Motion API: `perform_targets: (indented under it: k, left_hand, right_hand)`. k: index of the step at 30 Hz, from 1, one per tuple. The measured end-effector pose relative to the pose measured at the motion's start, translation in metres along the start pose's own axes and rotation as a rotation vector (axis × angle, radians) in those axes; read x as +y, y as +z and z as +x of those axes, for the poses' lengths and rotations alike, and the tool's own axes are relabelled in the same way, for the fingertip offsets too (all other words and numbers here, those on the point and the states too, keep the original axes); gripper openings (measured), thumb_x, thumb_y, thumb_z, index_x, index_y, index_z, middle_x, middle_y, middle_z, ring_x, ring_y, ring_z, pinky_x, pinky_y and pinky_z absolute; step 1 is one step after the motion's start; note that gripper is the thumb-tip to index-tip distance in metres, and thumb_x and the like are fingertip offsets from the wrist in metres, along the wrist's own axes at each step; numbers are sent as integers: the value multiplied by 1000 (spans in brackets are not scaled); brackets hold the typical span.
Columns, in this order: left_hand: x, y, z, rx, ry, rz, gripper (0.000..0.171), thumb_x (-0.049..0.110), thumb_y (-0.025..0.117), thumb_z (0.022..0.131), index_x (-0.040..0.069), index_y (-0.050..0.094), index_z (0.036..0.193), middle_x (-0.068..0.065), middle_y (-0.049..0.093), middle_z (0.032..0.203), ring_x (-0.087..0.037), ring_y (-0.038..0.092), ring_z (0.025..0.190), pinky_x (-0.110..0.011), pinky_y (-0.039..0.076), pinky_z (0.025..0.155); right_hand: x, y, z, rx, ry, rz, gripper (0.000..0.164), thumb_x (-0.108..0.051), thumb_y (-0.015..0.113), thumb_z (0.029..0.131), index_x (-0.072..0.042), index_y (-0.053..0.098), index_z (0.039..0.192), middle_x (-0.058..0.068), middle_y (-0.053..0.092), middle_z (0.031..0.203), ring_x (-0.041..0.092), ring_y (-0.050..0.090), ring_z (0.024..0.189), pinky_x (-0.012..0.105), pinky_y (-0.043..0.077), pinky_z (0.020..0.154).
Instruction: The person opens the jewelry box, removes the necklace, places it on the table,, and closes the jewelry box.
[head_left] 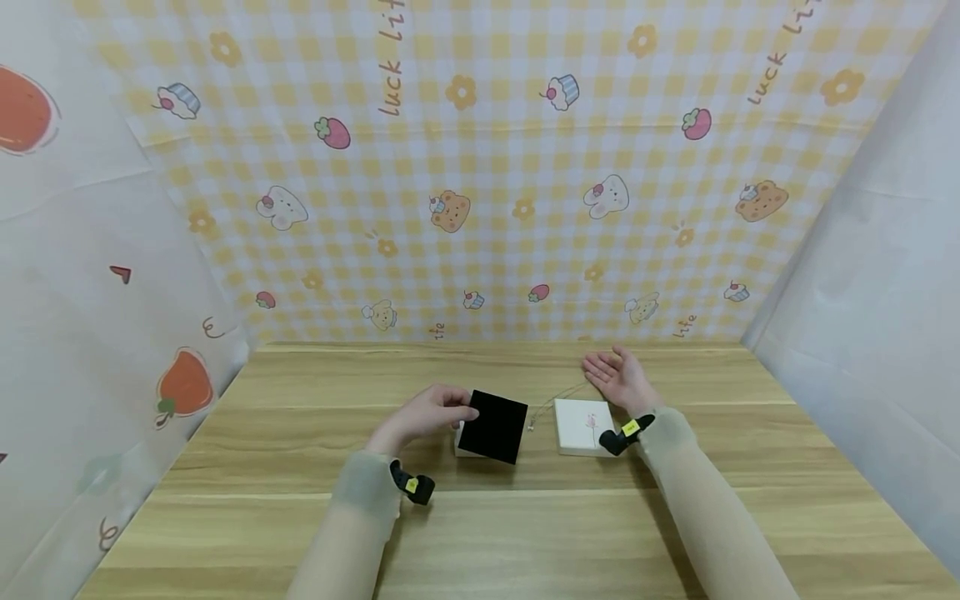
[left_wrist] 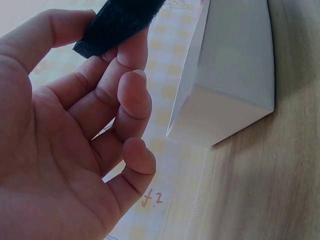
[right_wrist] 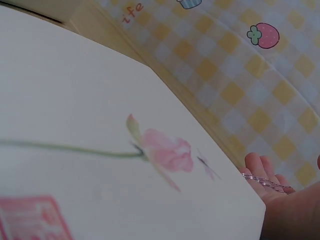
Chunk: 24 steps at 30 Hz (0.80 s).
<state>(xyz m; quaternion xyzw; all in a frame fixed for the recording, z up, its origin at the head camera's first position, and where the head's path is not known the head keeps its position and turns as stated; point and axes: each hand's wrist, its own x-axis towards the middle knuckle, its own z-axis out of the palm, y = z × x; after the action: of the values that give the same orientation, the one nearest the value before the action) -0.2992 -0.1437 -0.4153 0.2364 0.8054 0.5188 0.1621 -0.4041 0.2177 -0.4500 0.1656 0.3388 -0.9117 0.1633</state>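
Black and square, a thin pad is tilting between the thumb and fingers of the left hand, which are pinching it near its left edge, over a white box that is sitting on the wooden desk. The right hand is facing palm up beyond a flower-printed white lid, its fingers reaching out loose and uncurled, with a thin silvery chain lying across them. From there the chain is running down towards the pad, ending in a small pendant between box and lid; whether that pendant is touching the desk, I cannot tell. The lid is resting flat on the desk, to the right of the box, and a yellow-checked cloth is hanging behind everything
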Motion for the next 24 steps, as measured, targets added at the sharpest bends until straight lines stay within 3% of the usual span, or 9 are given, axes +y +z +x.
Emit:
perform_targets:
  k: [5,11,19,24]
  left_hand:
    - [-2,0,0,4,-1,2,30,21,61,96,9,45,73,-31,42,78,-50,47,80,-42,43,73]
    - [-2,0,0,0,4,2,30,21,60,96,9,45,73,-26,43,74,-47,45,76,-44,45,75]
    - [-1,0,0,-1,-1,7,29,21,60,95,9,46,73,-4,46,68,-45,48,77,-43,46,72]
    - [-1,1,0,-5,-5,-7,31,20,61,95,9,45,71,1,43,65,-42,43,72,-43,47,74]
  right_hand:
    - [-1,-4,2,-10,-1,16,61,-34,30,105,-10,3,155,8,11,160,21,21,144,32,21,114]
    - [-3,-7,4,-9,1,62,61,-33,30,106,-11,4,155,7,10,160,21,19,144,32,20,114]
    - [-8,-10,5,-6,-4,68,60,-34,29,105,-12,3,155,6,8,160,20,19,144,31,19,114]
    - [-11,-11,4,8,-2,86,60,-34,29,105,-13,3,156,5,8,160,19,20,144,31,20,114]
